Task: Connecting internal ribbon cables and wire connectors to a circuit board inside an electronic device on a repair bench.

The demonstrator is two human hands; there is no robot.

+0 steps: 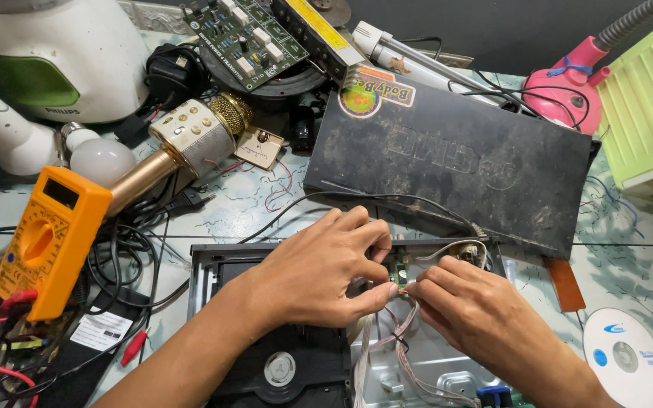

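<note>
Pinching pink wires point(400, 317), both hands.

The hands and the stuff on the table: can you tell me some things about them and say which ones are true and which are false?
1. Both hands meet over the opened player with its wires showing. True: the left hand and the right hand pinch at the same spot by the thin wires.
2. The orange multimeter is in the right hand. False: it lies on the table, to the left, with no hand on it.
3. A gold microphone lies beside the multimeter. True.
4. The disc sits on top of the black cover. False: it lies on the table at the lower right, apart from the cover.
5. A pink lamp stands behind the black cover. True.
</note>
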